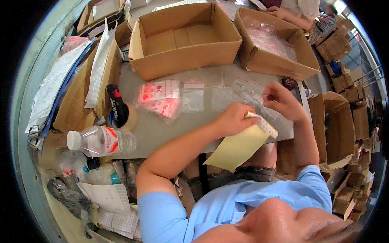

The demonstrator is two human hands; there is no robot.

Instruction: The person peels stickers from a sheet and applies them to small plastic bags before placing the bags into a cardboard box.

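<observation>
My left hand (pixel 237 119) is closed on a sticker sheet (pixel 237 150). The sheet's pale yellow back hangs down past the table's front edge, and a folded strip of its white face with small marks shows at the top. To the right, my right hand (pixel 283 101) has its fingers pinched together over a clear zip bag (pixel 247 91); what lies between the fingertips is too small to make out. More flat clear zip bags (pixel 193 97) lie to the left. Beside them rests a clear pack of red-printed bags (pixel 160 99).
A cardboard box (pixel 186 60) stands at the back, beside another box (pixel 279 65) holding clear bags. At left are a water bottle (pixel 101 141), a tape roll (pixel 129 117) and a black-and-red tool (pixel 116 107). Another person's hand (pixel 279 13) is at the far right.
</observation>
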